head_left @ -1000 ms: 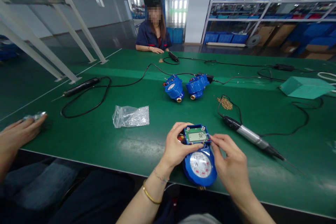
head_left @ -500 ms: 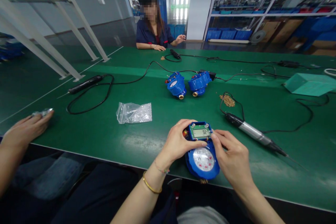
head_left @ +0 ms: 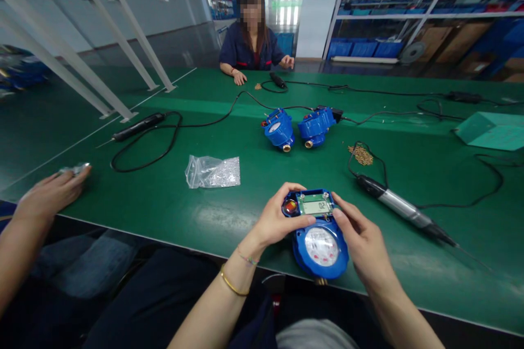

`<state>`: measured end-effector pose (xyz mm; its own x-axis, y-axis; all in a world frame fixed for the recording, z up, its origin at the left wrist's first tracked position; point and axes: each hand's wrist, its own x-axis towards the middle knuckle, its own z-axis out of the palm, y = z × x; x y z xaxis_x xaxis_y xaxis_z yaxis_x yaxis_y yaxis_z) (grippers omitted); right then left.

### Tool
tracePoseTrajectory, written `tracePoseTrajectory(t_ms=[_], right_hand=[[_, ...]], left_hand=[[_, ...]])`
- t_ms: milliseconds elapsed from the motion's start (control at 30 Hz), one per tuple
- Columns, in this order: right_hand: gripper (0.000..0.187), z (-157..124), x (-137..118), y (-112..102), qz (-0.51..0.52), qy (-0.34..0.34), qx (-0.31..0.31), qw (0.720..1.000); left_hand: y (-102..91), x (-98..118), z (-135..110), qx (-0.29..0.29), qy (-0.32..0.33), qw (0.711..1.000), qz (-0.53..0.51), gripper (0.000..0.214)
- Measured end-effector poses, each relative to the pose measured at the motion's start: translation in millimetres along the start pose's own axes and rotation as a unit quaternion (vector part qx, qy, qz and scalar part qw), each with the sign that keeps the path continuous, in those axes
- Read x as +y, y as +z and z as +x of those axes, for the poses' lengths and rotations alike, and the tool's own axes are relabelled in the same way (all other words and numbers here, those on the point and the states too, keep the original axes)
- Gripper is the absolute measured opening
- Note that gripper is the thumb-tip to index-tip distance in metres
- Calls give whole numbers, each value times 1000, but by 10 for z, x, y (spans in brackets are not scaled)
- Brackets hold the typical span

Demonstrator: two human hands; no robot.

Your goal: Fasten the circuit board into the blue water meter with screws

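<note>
Close to the front edge of the bench is a blue water meter [head_left: 321, 251] with a round dial and an open electronics box showing a small LCD on a green circuit board [head_left: 316, 205]. My left hand [head_left: 278, 218] is closed round the box's left side, thumb along its lower edge. On the other side my right hand [head_left: 362, 237] grips it, thumb at the board's lower right corner. A reddish round part sits at the box's left, beside my left fingers. The meter's brass fitting points toward me.
Two more blue meters [head_left: 279, 130] stand mid-bench. A zip bag of small silvery parts [head_left: 215, 172] lies left, brass screws [head_left: 362, 155] and an electric screwdriver [head_left: 403, 208] right. A co-worker's hand [head_left: 53, 191] holds something at far left; another person [head_left: 251, 43] sits opposite.
My right fingers have shifted from pinching at the board's right edge to lying along the box's side. My left hand has moved slightly, uncovering the reddish part. The view has shifted a little.
</note>
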<state>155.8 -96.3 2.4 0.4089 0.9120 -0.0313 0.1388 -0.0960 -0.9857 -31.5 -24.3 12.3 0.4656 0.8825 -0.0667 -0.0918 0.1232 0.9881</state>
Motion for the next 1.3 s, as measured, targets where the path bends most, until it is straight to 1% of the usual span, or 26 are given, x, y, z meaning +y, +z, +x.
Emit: tracePoseTrajectory(t_ms=[33, 100, 133, 200, 233, 300, 400, 500, 567, 600, 667, 700, 733, 767, 800, 833, 867, 900, 933, 967, 1033, 1100, 1167, 1233, 1300], right_hand=[[73, 10, 7, 5, 45, 46, -5, 998], [84, 16, 5, 16, 129, 125, -20, 984], [87, 13, -3, 22, 165, 153, -28, 974], [88, 2, -19, 38, 208, 183, -44, 960], [88, -1, -26, 47, 219, 188, -46, 956], [88, 8, -31, 67, 220, 186, -31, 957], [94, 44, -30, 96, 219, 197, -5, 956], [99, 54, -23, 95, 225, 219, -11, 950], [98, 45, -5, 46, 225, 227, -44, 947], [96, 53, 10, -3, 219, 230, -76, 945], [84, 142, 39, -164, 185, 213, -147, 948], [77, 242, 46, -275, 152, 187, -168, 956], [72, 388, 41, -401, 111, 154, -171, 967], [66, 578, 23, -533, 64, 112, -149, 980], [64, 808, -11, -660, 9, 72, -106, 992], [59, 1069, -59, -770, -34, 50, -57, 997], [47, 1349, -116, -850, -88, 19, 4, 996], [37, 1635, -176, -893, -174, -5, 39, 984], [32, 1913, -231, -893, -279, -19, 34, 960], [27, 2174, -276, -852, -323, -26, 25, 946], [17, 2616, -319, -676, -387, -38, 5, 921], [8, 2933, -301, -446, -429, -36, -5, 902], [2, 3138, -241, -236, -469, -22, -8, 883], [12, 3259, -163, -84, -500, -6, -7, 866], [18, 3320, -88, 10, -525, -2, -7, 851]], left_hand=[[20, -15, 1, 8, -7, 1000, -9, 66], [50, -39, 4, 24, -10, 1000, -16, 66], [59, -46, 7, 34, -6, 999, -12, 66], [65, -51, 9, 49, 4, 999, 3, 66], [64, -49, 10, 49, 5, 999, 8, 66], [60, -40, 9, 39, 1, 999, -1, 66], [56, -24, 8, 25, -10, 999, -25, 67], [48, -13, 12, 30, -13, 999, -14, 67], [36, -8, 17, 29, -15, 999, -6, 66], [28, -6, 18, 27, -16, 999, -3, 66], [12, -4, 19, 25, -16, 1000, 4, 66], [5, -4, 18, 24, -16, 1000, 7, 65], [-1, -5, 17, 24, -18, 1000, 8, 66], [-6, -7, 15, 24, -23, 999, 6, 66], [-10, -11, 13, 24, -31, 999, 1, 67], [-13, -14, 10, 23, -39, 999, -6, 69], [-16, -17, 7, 23, -48, 999, -14, 69], [-18, -20, 3, 22, -52, 998, -20, 70], [-20, -22, -1, 22, -53, 998, -24, 70], [-21, -24, -6, 23, -51, 998, -26, 70], [-20, -33, -18, 21, -51, 998, -29, 70], [-17, -53, -32, 21, -55, 997, -41, 71], [-13, -86, -44, 20, -64, 996, -63, 73], [-8, -118, -52, 18, -77, 994, -81, 74], [1, -131, -57, 20, -88, 992, -90, 75]])
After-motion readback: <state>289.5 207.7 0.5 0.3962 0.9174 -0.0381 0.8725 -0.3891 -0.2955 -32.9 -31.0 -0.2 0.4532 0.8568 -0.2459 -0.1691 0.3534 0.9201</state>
